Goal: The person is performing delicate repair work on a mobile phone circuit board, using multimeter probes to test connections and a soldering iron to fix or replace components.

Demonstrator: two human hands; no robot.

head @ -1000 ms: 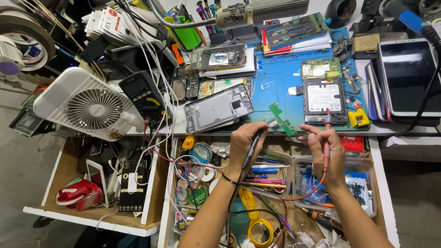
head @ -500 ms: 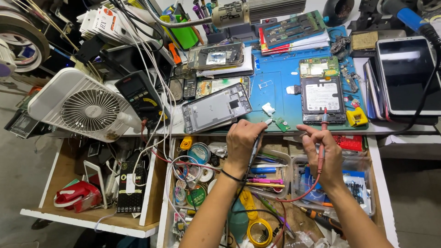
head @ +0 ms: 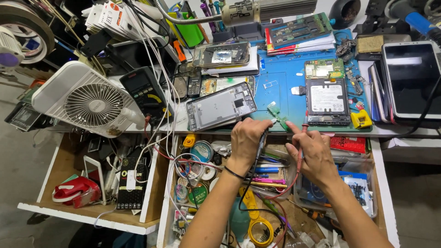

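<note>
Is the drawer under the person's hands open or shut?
Open: the drawer is pulled out below the bench edge, its cluttered tools and cables exposed beneath the left hand and right hand.

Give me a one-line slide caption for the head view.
Left hand with a black probe and right hand with a red probe test a small green circuit board on a blue mat.

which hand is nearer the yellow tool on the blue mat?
Right. The right hand sits below-left of the yellow tool; the left hand is farther left, beyond the small green board.
</note>
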